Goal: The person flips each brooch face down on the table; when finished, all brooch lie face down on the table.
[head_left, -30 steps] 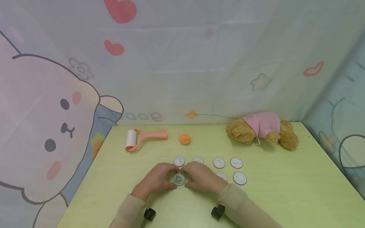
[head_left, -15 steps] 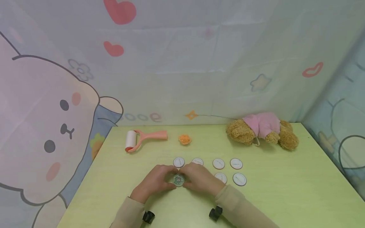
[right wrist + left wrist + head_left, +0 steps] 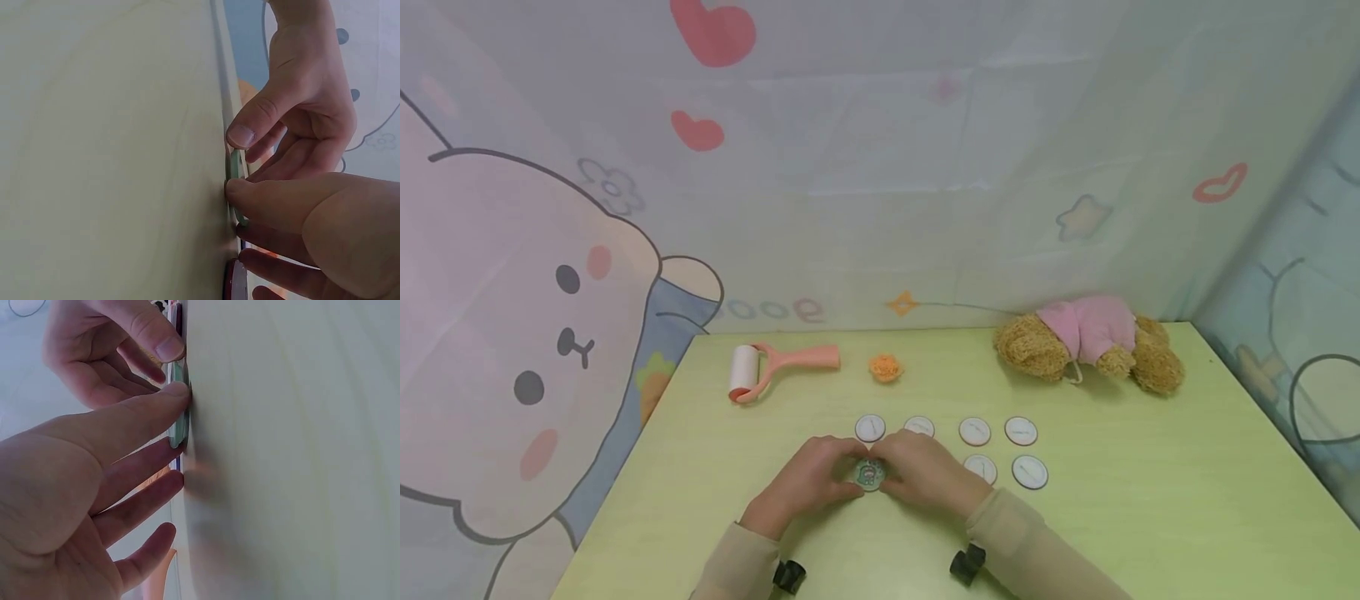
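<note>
A round green pin badge (image 3: 870, 474) with a small cartoon figure lies picture side up at the table's surface, between both hands. My left hand (image 3: 811, 477) pinches its left edge, the thumb at the near side and fingers at the far side. From the right, my right hand (image 3: 929, 472) pinches the opposite edge in the same way. In the left wrist view the badge (image 3: 178, 428) appears edge-on, very near the tabletop. The right wrist view also catches the thin green badge (image 3: 235, 165) between the two thumbs.
Several round badges lie white back up, among them a far-left badge (image 3: 870, 428) and a near-right badge (image 3: 1029, 472). Behind them are a pink-handled lint roller (image 3: 797, 358), a small orange flower-like piece (image 3: 886, 367) and a teddy bear (image 3: 1090, 337) in pink.
My right hand has shifted slightly left, so the fingers of both hands sit closer around the green badge. The picture on it looks slightly turned. Other things stay in place.
</note>
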Motion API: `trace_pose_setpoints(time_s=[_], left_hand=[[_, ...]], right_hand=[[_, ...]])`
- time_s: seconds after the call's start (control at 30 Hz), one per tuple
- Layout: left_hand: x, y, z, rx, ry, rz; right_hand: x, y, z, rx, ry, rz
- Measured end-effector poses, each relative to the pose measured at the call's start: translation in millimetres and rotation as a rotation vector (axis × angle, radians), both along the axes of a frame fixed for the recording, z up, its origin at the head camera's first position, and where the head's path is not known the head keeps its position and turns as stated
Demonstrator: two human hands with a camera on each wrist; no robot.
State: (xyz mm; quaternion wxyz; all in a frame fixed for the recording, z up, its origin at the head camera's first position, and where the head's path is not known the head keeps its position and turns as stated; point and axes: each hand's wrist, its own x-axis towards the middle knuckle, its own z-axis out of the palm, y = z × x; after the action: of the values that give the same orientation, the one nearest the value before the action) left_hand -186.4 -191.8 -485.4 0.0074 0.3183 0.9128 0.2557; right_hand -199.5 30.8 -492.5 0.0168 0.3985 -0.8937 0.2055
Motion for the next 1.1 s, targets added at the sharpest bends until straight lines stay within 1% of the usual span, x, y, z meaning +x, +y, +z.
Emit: trace_pose_setpoints(time_s=[0.2,0.27,0.5,0.63,0.87,1.1], left_hand=[[-0.2,-2.6,-1.9,0.022,-0.015,0.016],[0.1,-3.3,-1.4,0.032,-0.028,0.022],[1.5,-6.3,-0.7,0.147,-0.089,0.012],[1.6,-6.3,-1.2,0.179,-0.105,0.006],[1.2,-6.2,-1.5,0.183,-0.091,-0.008],[1.0,-7.6,0.2,0.173,-0.051,-0.023]], right_hand=[[0.8,0.4,-2.3,-0.008,0.019,0.020],[0.9,0.9,-2.1,-0.016,0.012,0.029],[-0.1,1.6,-1.3,-0.085,-0.029,0.068],[-0.3,1.6,-0.6,-0.118,-0.023,0.085],[-1.0,2.6,-0.6,-0.128,-0.027,0.095],[-0.4,4.3,1.3,-0.163,-0.026,0.101]])
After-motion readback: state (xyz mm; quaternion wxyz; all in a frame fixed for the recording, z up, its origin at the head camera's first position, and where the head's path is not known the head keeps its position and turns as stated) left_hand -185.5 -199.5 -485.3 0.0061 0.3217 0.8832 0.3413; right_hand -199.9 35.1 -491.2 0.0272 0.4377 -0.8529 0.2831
